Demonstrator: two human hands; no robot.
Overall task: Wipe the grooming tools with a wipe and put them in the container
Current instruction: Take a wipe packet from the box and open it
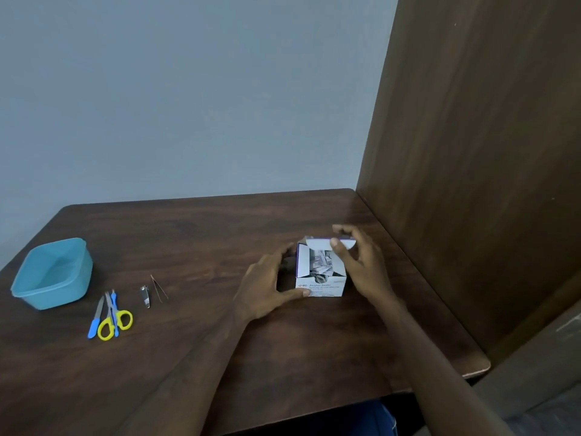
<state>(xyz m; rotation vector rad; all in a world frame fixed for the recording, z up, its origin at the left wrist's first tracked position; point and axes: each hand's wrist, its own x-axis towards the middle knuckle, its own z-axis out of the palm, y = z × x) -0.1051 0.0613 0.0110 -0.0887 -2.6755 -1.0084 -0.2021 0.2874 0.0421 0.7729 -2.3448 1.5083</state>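
Swab box [320, 278], flap up: my left hand [267, 287] grips its side, my right hand [361, 259] pinches the flap; risk: light box tips, packets spill across worktop [220, 341].

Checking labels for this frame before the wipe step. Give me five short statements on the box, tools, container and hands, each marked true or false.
1. The swab box is open at the top. True.
2. The blue container already holds the scissors. False: the scissors lie on the table beside it, and nothing shows inside it.
3. The right hand pinches the box's lid flap. True.
4. The left hand holds the tweezers. False: it grips the box's side; the tweezers lie untouched on the table.
5. The nail clipper lies between the scissors and the tweezers. True.
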